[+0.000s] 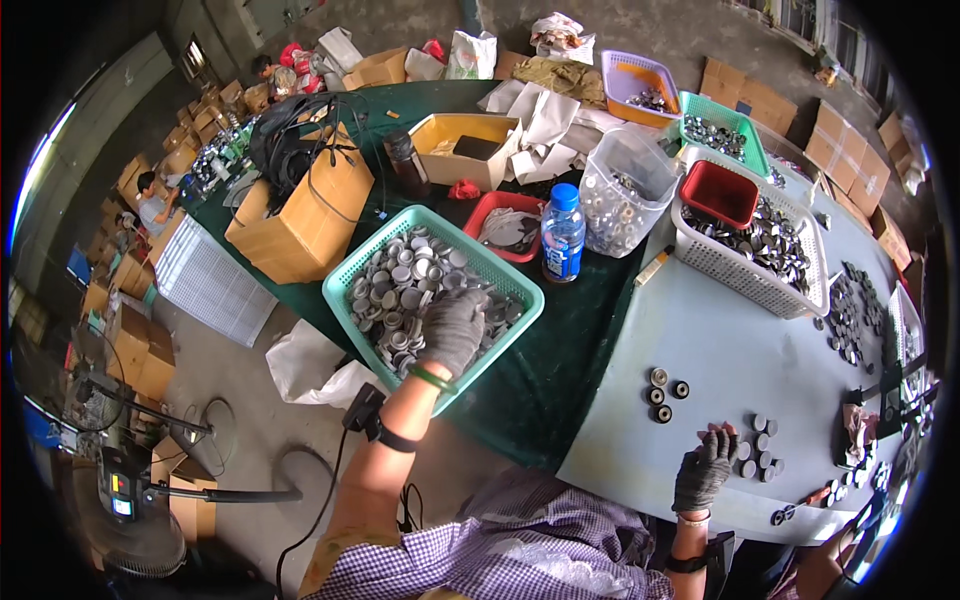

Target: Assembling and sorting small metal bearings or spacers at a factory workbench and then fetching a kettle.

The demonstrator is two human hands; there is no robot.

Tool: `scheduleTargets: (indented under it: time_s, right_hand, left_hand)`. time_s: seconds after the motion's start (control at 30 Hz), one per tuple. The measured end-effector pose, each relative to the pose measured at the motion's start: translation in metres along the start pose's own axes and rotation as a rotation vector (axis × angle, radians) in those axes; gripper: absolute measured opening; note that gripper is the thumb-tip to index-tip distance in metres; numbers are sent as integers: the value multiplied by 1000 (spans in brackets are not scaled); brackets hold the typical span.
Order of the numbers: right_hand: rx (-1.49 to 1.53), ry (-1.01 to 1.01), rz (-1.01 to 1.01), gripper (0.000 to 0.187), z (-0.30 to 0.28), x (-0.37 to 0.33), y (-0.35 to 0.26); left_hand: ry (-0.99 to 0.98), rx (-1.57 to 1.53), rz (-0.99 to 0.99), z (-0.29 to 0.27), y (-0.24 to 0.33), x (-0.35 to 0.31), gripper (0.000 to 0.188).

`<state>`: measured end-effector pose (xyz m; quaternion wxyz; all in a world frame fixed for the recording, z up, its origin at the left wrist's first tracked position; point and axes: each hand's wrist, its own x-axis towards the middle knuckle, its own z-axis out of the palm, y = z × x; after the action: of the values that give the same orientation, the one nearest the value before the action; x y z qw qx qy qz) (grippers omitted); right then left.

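My left hand (455, 328), in a grey glove, reaches down into a mint-green plastic basket (533, 296) full of grey round caps (400, 290). Its fingers curl in among the caps, and their tips are hidden, so what they grip does not show. On the grey-blue tabletop, my right hand (706, 468), gloved with bare fingertips, rests with fingers extended and slightly apart. Just right of it lies a loose group of grey discs (765, 455). Several dark rings with pale centres (658, 394) lie farther off, up and to its left.
A blue-capped bottle (563, 235) stands beyond the basket, beside a clear tub (628, 190) and a red tray (482, 222). A white basket (745, 268) of dark discs holds a red bin (718, 193). Cardboard box (300, 215) stands left; a fan (135, 520) is at lower left.
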<state>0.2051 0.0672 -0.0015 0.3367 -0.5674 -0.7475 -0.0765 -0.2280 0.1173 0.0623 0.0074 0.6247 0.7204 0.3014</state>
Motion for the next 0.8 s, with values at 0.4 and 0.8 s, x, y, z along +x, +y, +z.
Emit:
scheduleTargets:
  time_s: [0.4, 0.8]
  right_hand:
    - [259, -149, 96, 20, 1, -39, -15]
    - [817, -275, 238, 36, -14, -19, -61]
  left_hand:
    - [-343, 142, -68, 48, -41, 28, 28]
    - [-341, -513, 376, 0, 114, -52, 13]
